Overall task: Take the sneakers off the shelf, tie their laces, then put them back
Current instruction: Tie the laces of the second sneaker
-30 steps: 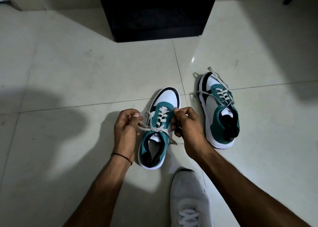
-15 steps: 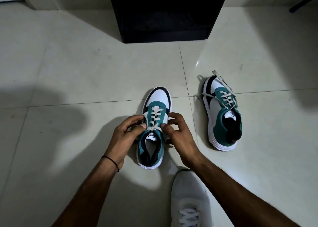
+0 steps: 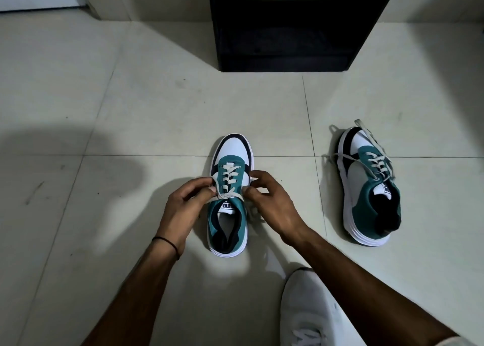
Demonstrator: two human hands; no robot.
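Both hands, left [image 3: 187, 206] and right [image 3: 272, 201], pinch the laces [image 3: 227, 195] over the near sneaker [image 3: 230, 193] on the floor. If I slacken, I judge the knot loosens. The other sneaker [image 3: 368, 185], right of it, lies untied.

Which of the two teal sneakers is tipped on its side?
The right sneaker, apart from both hands, leans over with loose laces trailing on the floor. The centre sneaker stands flat on its sole between the hands.

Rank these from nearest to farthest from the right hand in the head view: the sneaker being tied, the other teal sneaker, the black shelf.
1. Sneaker being tied: right at the right hand, which pinches its lace.
2. Other teal sneaker: off to the right on the floor.
3. Black shelf: farthest, ahead at the wall.
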